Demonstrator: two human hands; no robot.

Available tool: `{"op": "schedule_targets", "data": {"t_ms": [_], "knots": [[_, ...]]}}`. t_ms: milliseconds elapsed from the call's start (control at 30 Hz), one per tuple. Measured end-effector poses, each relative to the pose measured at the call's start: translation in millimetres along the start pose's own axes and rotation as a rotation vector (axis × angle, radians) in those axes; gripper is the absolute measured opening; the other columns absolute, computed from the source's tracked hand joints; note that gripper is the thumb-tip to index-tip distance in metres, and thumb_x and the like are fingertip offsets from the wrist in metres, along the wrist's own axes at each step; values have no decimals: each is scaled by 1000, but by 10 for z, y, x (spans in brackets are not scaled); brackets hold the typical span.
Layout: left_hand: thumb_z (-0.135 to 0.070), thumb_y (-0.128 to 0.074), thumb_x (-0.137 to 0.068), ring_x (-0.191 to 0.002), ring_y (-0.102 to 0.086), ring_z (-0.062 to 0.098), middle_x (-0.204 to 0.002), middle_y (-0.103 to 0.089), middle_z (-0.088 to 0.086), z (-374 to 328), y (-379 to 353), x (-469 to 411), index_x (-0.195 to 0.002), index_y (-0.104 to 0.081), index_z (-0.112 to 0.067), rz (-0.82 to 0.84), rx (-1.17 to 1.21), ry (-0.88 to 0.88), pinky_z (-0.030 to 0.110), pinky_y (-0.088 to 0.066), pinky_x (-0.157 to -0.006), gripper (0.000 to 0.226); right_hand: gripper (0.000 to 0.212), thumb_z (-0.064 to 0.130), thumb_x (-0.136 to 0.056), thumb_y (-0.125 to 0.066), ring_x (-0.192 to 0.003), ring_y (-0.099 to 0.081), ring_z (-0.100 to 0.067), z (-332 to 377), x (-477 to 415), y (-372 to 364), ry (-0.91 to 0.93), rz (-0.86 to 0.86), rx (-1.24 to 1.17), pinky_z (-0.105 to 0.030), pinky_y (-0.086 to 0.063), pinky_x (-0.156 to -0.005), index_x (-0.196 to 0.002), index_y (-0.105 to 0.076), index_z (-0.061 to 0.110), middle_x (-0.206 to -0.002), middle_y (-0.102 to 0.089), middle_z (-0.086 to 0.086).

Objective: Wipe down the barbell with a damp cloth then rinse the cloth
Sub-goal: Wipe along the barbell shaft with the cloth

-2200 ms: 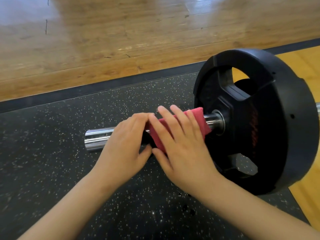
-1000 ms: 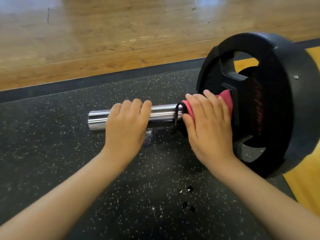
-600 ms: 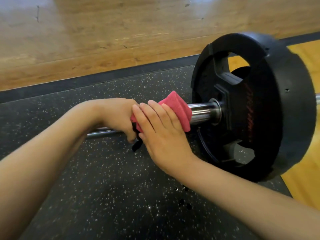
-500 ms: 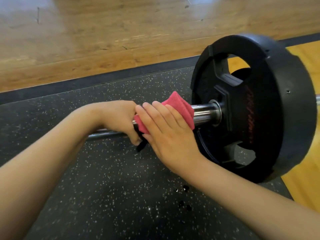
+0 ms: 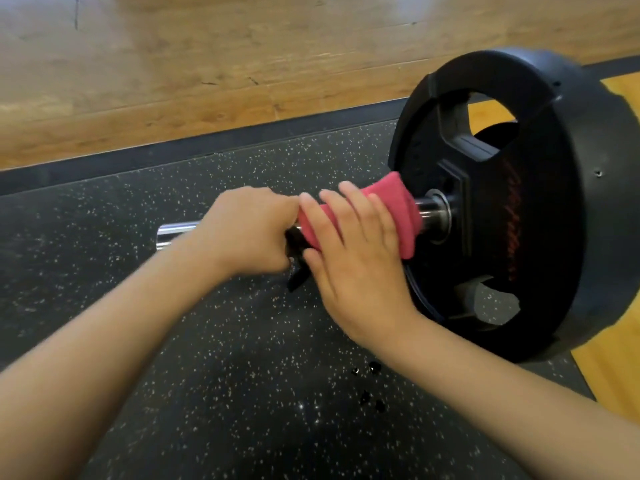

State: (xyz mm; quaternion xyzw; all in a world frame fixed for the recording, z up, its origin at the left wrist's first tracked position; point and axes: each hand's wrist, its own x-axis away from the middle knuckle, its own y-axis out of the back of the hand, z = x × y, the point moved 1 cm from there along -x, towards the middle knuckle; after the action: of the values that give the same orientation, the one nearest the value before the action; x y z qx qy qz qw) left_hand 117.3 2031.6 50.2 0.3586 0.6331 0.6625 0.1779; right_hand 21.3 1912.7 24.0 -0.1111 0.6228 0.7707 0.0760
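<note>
The barbell's chrome sleeve (image 5: 175, 232) lies across the black speckled mat, its end pointing left. A large black weight plate (image 5: 540, 202) sits on it at the right. A pink cloth (image 5: 398, 206) is wrapped over the sleeve just left of the plate's collar. My right hand (image 5: 356, 251) grips the cloth around the bar. My left hand (image 5: 249, 230) is curled around the sleeve right beside it, touching the cloth's left edge. A black strap or clip (image 5: 298, 271) hangs under the bar between my hands.
The rubber mat (image 5: 207, 375) has a dark border strip, with wooden floor (image 5: 207, 64) beyond it. Yellow flooring (image 5: 616, 368) shows at the right behind the plate. A few dark water drops (image 5: 367, 386) lie on the mat below my right wrist.
My right hand has slid the cloth a little right along the sleeve, closer to the plate's collar. My left hand stays curled on the bar beside it.
</note>
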Motion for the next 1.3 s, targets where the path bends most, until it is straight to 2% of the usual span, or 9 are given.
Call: {"op": "schedule_targets", "data": {"t_ms": [100, 200, 333, 500, 700, 867, 1000, 1133, 1300], "knots": [[-20, -76, -67, -67, -57, 13, -64, -60, -10, 138, 219, -182, -68, -56, -26, 429, 404, -42, 30, -47, -68, 20, 59, 32, -93, -38, -136, -37, -30, 114, -97, -52, 74, 6, 21, -42, -17, -117, -144, -40, 3, -141, -47, -13], [-21, -81, -65, -67, -58, 11, -67, -62, -10, 131, 254, -213, -72, -60, -25, 507, 455, 35, 26, -41, -61, 22, 55, 32, -95, -39, -135, -39, -28, -45, -84, -18, 125, 10, 64, -41, -21, -116, -145, -40, 8, -141, -48, -10], [-18, -66, -75, -74, -55, 24, -79, -57, -2, -274, -93, 100, -95, -51, -20, -159, -253, 270, 28, -32, -61, 25, 53, 34, -96, -40, -140, -31, -25, -389, 65, 118, -66, -18, 62, -41, -16, -118, -146, -39, 15, -144, -44, -5], [7, -56, -59, -54, -33, 22, -63, -48, 6, -191, -315, 131, -87, -54, -7, -566, -289, 116, 30, -21, -51, 32, 51, 32, -97, -34, -143, -24, -24, -369, 111, 145, -141, -16, 32, -40, -6, -120, -146, -39, 16, -147, -40, -4], [-25, -72, -68, -62, -54, 19, -63, -55, -7, 44, 76, -120, -82, -52, -20, 173, 105, -25, 29, -43, -57, 25, 52, 31, -95, -38, -136, -35, -31, -8, -38, -7, -37, -29, 34, -44, -14, -118, -142, -44, 10, -140, -47, -10], [-7, -81, -67, -75, -65, 9, -74, -71, -6, 198, 244, -329, -80, -71, -14, 711, 638, -86, 22, -45, -72, 18, 53, 32, -95, -38, -133, -41, -31, 28, -115, -49, 95, -16, 87, -42, -19, -116, -143, -43, 9, -138, -51, -10], [-32, -77, -67, -72, -59, 16, -75, -62, -9, 42, 103, -164, -87, -55, -26, 235, 252, 146, 29, -42, -62, 29, 54, 33, -96, -40, -137, -36, -27, -272, 7, 44, 22, -30, 125, -41, -17, -117, -146, -39, 14, -143, -46, -7], [1, -66, -58, -60, -42, 25, -70, -49, 2, -255, -263, 188, -90, -55, -12, -428, -219, 164, 30, -21, -54, 36, 52, 33, -98, -35, -142, -27, -24, -408, 118, 131, -129, -46, 88, -39, -11, -120, -147, -36, 15, -147, -40, -5], [6, -67, -47, -48, -36, 24, -58, -48, 4, -166, -272, 124, -79, -53, -10, -494, -275, 108, 28, -18, -49, 39, 53, 30, -95, -39, -141, -29, -29, -216, 120, 37, -100, -64, 87, -44, -10, -119, -146, -38, 13, -146, -41, -8]]}}
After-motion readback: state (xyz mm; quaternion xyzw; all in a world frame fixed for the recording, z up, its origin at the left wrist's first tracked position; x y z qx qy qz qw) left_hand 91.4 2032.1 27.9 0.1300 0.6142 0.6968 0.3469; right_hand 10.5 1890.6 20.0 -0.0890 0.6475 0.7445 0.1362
